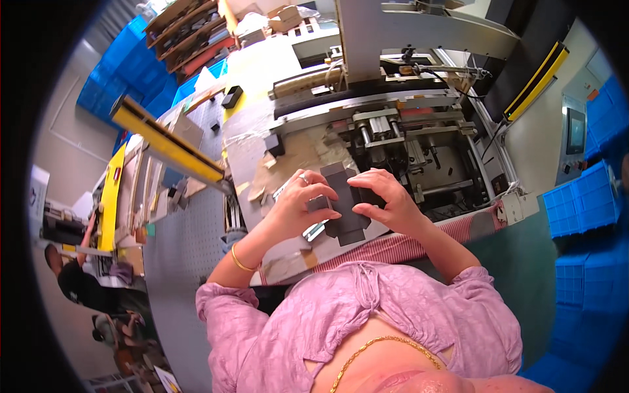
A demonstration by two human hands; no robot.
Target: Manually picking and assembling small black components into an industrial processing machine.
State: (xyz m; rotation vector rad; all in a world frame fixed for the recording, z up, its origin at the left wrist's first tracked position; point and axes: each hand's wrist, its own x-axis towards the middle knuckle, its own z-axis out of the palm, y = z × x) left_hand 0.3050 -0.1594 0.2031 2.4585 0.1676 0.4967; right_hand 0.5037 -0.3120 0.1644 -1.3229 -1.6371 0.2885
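Between my hands is a dark grey, partly folded cardboard box blank (344,213), its flaps sticking out at the far and near ends. My left hand (303,204), with a ring on one finger, pinches its left side wall between thumb and fingers. On the opposite side my right hand (388,202) grips the right wall, thumb near and fingers beyond. The blank is held above the near part of the worktable (288,259). Behind my left hand, brown paper (295,169) lies on the table, and a small dark box (273,145) stands by it.
A machine with metal rails and rollers (386,128) fills the table's far right. Another dark box (232,97) lies farther back. Yellow-fronted posts (167,141) rise at left. Blue crates (580,200) stand at right beside a control panel (575,131). Another person (82,288) works far left.
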